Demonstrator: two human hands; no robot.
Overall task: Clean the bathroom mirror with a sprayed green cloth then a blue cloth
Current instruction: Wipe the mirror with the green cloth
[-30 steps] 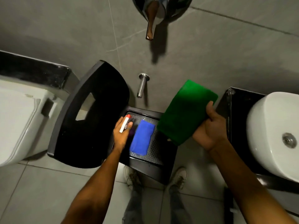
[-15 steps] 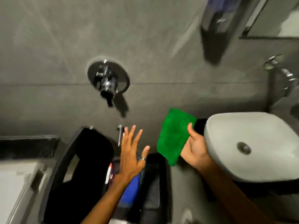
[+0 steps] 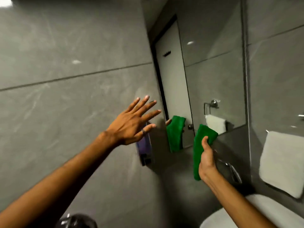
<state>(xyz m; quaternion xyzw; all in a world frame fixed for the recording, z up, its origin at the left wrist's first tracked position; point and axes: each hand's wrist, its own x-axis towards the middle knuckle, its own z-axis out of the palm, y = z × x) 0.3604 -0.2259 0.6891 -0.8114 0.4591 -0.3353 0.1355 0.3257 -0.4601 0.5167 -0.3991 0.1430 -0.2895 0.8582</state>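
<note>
The bathroom mirror (image 3: 212, 66) hangs on the grey tiled wall at the upper right. My right hand (image 3: 207, 159) grips a folded green cloth (image 3: 199, 145), held upright just below the mirror's lower edge; its reflection shows in the glass. My left hand (image 3: 131, 124) is raised with fingers spread, empty, to the left of the mirror and in front of a wall-mounted soap dispenser (image 3: 144, 145). The blue cloth and the spray bottle are out of view.
A white washbasin (image 3: 246, 214) sits at the lower right, with a chrome tap (image 3: 230, 170) above it. A white towel (image 3: 281, 163) hangs on the right wall. A chrome wall valve (image 3: 74, 221) shows at the bottom edge.
The view has swung up from the floor bin to the wall and mirror. My left hand let go of the spray bottle and rose, open. My right hand lifted the green cloth toward the mirror.
</note>
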